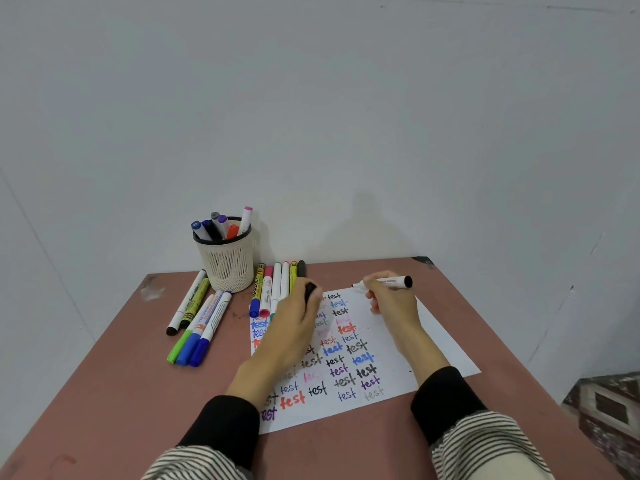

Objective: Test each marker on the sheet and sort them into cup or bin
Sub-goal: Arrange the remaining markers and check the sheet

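On the reddish surface (pixel 104 393) a white sheet (pixel 440 344) covered with the word "test" in many colours is lain upon by the left hand (pixel 294 327), whose grip is closed round a black cap (pixel 310 290). Farther on, a white marker (pixel 384 283) is pinched in the grip of the right hand (pixel 393 299); its long axis is held nearly level above the sheet's far edge, tip pointing left, black end right. Beyond, marker rows are laid beside a mesh cup (pixel 227 265).
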Available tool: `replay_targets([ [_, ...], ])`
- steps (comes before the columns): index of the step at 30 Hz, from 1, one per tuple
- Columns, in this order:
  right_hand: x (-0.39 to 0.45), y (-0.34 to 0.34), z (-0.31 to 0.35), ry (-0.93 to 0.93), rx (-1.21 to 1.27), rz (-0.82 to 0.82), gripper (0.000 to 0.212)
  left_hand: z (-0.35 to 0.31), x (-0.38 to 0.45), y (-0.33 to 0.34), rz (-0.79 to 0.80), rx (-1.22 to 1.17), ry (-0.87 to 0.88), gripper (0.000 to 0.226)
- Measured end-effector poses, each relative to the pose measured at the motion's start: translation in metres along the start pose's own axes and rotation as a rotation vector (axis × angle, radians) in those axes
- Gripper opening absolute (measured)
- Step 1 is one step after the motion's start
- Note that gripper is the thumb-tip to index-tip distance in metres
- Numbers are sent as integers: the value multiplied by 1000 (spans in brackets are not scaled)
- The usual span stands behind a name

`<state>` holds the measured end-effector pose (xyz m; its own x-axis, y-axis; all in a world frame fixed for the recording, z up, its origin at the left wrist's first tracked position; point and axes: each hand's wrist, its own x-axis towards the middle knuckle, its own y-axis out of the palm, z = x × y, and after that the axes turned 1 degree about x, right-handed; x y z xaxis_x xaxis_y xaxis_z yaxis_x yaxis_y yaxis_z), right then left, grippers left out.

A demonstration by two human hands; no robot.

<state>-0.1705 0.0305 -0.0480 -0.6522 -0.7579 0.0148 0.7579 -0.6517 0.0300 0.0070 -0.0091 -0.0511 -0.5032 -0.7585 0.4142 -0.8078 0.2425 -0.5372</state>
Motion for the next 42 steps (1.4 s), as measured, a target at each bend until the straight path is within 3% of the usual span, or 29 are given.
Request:
replay_targets([
  [4, 0, 4, 3, -52, -48, 47, 7, 5, 7, -7, -217, -132, -101, 24],
  [9, 5, 12, 3, -119, -149, 122, 5, 24, 14, -11, -289, -196, -170, 17],
  [11, 8, 14, 2, -145, -183, 117, 1, 27, 16, -11, -297, -189, -182, 18],
  [16, 14, 18, 0, -157, -309, 96, 25, 26, 15, -8, -293, -174, -181, 17],
  [21, 15, 18, -1, -166, -354, 92, 33, 25, 16, -8, -284, -146, -193, 17],
  [36, 13, 18, 0, -153, -346, 117, 30, 24, 14, -9, -271, -124, -196, 18],
  [42, 15, 17, -1, -151, -332, 39, 28, 24, 15, -9, -280, -128, -200, 19],
])
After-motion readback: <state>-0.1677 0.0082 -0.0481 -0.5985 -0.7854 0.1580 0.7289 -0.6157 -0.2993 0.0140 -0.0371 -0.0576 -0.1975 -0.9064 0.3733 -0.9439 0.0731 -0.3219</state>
